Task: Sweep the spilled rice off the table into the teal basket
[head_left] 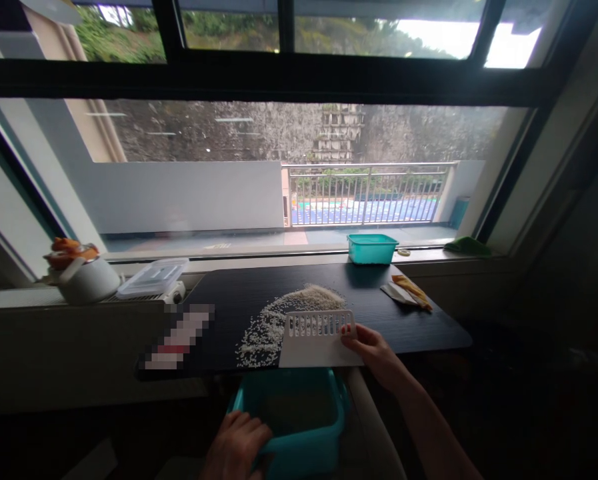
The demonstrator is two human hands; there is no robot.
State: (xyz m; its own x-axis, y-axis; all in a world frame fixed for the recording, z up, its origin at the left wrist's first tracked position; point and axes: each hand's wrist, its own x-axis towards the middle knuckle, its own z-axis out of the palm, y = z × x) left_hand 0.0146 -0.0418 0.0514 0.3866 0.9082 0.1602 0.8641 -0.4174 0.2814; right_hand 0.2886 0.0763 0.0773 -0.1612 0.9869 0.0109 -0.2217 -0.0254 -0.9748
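My right hand (377, 351) pinches the right edge of a flat white plate with a row of slots (319, 351), fingers closed on it. The plate leans at the front of the dark table (403, 327). Small white grains (266, 327), like rice or pellets, spread in a curve behind and left of it, some showing through the slots. Below the table's front edge sits a teal plastic basin (306, 447). Over its near left rim my left hand (239, 443) is curled, gripping it. The basin's dim inside does not show clearly.
A smaller teal tub (373, 249) stands at the table's back. Yellow-and-white packaging (406, 292) lies at the right, a blurred-out sheet (181, 337) at the left. A pot-like white container (89, 280) and a clear plastic lid (153, 277) rest by the window.
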